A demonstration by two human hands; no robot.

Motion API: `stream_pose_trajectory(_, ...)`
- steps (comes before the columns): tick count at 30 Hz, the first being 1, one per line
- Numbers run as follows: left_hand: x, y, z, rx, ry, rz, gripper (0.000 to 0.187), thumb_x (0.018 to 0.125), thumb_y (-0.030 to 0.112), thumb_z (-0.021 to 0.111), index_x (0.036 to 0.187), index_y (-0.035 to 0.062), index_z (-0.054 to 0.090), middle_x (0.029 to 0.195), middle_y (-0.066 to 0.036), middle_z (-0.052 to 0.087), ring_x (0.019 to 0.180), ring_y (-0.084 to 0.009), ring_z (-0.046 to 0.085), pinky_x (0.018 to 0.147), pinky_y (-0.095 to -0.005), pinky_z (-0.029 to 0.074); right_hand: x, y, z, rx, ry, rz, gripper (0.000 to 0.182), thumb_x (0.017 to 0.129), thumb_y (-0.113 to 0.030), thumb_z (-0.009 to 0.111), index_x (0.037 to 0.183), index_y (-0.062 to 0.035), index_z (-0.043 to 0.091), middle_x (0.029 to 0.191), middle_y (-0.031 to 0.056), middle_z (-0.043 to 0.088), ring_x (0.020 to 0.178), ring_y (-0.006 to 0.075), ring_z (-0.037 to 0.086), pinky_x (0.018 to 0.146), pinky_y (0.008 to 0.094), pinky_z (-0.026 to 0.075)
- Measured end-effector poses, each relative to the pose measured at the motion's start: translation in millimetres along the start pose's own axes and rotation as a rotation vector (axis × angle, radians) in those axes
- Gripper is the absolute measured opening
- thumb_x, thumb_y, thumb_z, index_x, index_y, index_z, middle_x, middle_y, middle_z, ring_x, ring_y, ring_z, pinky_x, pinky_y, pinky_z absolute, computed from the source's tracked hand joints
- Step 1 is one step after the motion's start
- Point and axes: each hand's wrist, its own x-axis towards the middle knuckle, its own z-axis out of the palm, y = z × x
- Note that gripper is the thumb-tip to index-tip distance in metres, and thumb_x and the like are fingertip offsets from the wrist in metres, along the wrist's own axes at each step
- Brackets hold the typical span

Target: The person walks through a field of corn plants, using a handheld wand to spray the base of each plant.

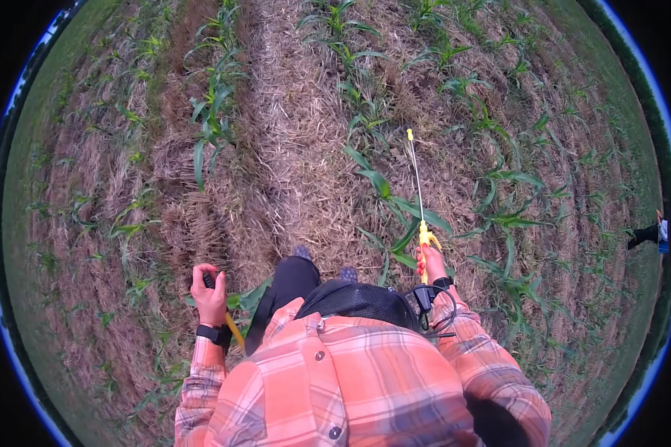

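Observation:
My right hand (432, 266) is closed around the yellow grip of a spray wand (420, 186). Its thin metal tube points forward over the ground and ends in a yellow nozzle (409, 135). On the other side, my left hand (208, 293) is wrapped around the black end of a lever (235, 330), whose yellow bar runs back toward my body. A corn plant (380, 182) grows just left of the wand. Another leafy plant (252, 298) shows between my left hand and my leg.
Rows of young corn (216, 112) stand on both sides of a straw-covered strip (294, 134) ahead of my feet. A dark mesh bag (358, 302) and a black cable (447, 316) are at my waist. Part of another person (652, 232) shows at the far right edge.

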Motion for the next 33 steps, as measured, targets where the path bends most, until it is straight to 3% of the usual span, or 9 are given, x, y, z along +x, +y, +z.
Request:
stream_pose_trajectory(9,119.6,-26.5,-6.2,0.013,0.034,0.038,0.013,0.072,0.003,0.057,0.079,0.0052,0.046,0.059,0.001,0.039,0.052,-0.0079,0.037,0.048,-0.0223,0.032,35.3,-53.6,115.7,-0.218,-0.060,0.072,0.024,0.084,-0.030,0.044,0.088,-0.0072,0.048,0.058,-0.0015,0.042,0.040,0.0064,0.035,0.034,0.0205,0.029)
stream_pose_trajectory(11,143.4,-37.9,-17.7,0.050,0.054,0.184,0.014,0.076,0.002,0.054,0.083,0.0080,0.043,0.059,0.005,0.040,0.043,-0.0025,0.038,0.035,-0.0168,0.030,42.0,-65.4,151.8,-0.260,-0.130,0.084,0.021,0.084,-0.029,0.044,0.086,-0.0082,0.047,0.056,-0.0022,0.041,0.039,0.0056,0.035,0.033,0.0200,0.028)
stream_pose_trajectory(15,187.9,-39.0,-34.3,0.019,0.043,0.146,0.014,0.076,0.003,0.054,0.083,0.0085,0.043,0.059,0.004,0.041,0.043,-0.0023,0.038,0.036,-0.0166,0.030,35.8,-104.3,238.1,-0.523,-0.277,0.103,0.017,0.083,-0.026,0.046,0.080,-0.0093,0.048,0.055,-0.0031,0.044,0.038,0.0048,0.036,0.033,0.0199,0.028)
stream_pose_trajectory(18,206.0,-34.7,-35.9,-0.047,0.038,0.101,0.015,0.076,0.003,0.055,0.083,0.0090,0.043,0.058,0.004,0.041,0.042,-0.0023,0.039,0.036,-0.0167,0.031,41.7,-113.3,266.2,-0.675,-0.432,0.093,0.019,0.082,-0.027,0.049,0.082,-0.0082,0.051,0.057,-0.0030,0.046,0.042,0.0043,0.039,0.037,0.0181,0.030)
stream_pose_trajectory(20,217.1,-31.9,-38.5,-0.073,0.052,0.006,0.012,0.074,0.003,0.055,0.079,0.0054,0.044,0.060,0.002,0.041,0.050,-0.0060,0.038,0.046,-0.0208,0.032,47.2,-117.5,279.2,-0.692,-0.472,0.100,0.020,0.081,-0.028,0.050,0.084,-0.0079,0.053,0.058,-0.0035,0.046,0.044,0.0038,0.040,0.040,0.0174,0.030)
stream_pose_trajectory(22,226.6,-25.5,-39.3,-0.110,0.040,-0.025,0.012,0.074,0.003,0.055,0.079,0.0054,0.044,0.060,0.002,0.041,0.050,-0.0056,0.038,0.046,-0.0205,0.032,62.8,-109.9,283.1,-0.786,-0.669,0.006,0.027,0.080,-0.033,0.053,0.073,-0.0070,0.053,0.058,-0.0031,0.048,0.050,0.0053,0.042,0.045,0.0193,0.032)
stream_pose_trajectory(28,261.2,-4.6,-36.3,-0.193,0.045,-0.124,0.013,0.075,0.000,0.053,0.081,0.0054,0.043,0.061,0.003,0.040,0.050,-0.0043,0.037,0.045,-0.0189,0.031,94.5,-129.0,304.9,-0.873,-0.747,0.039,0.030,0.079,-0.035,0.055,0.081,-0.0058,0.057,0.065,-0.0068,0.047,0.058,0.0024,0.039,0.050,0.0181,0.031)
stream_pose_trajectory(31,287.6,-20.0,-30.9,-0.059,0.107,0.075,0.013,0.077,0.002,0.052,0.082,0.0075,0.042,0.060,0.003,0.041,0.041,-0.0023,0.037,0.034,-0.0161,0.030,123.8,-146.6,316.2,-0.940,-0.723,-0.031,0.029,0.080,-0.033,0.054,0.084,-0.0051,0.057,0.065,-0.0069,0.047,0.057,0.0019,0.040,0.049,0.0177,0.030)
stream_pose_trajectory(33,308.4,-14.1,-24.9,-0.010,0.119,0.118,0.013,0.076,0.002,0.053,0.083,0.0074,0.042,0.061,0.003,0.041,0.041,-0.0025,0.037,0.034,-0.0161,0.030,137.2,-168.0,326.1,-0.720,-0.679,0.014,0.027,0.078,-0.032,0.056,0.077,-0.0058,0.055,0.062,-0.0039,0.048,0.054,0.0048,0.042,0.048,0.0187,0.032)
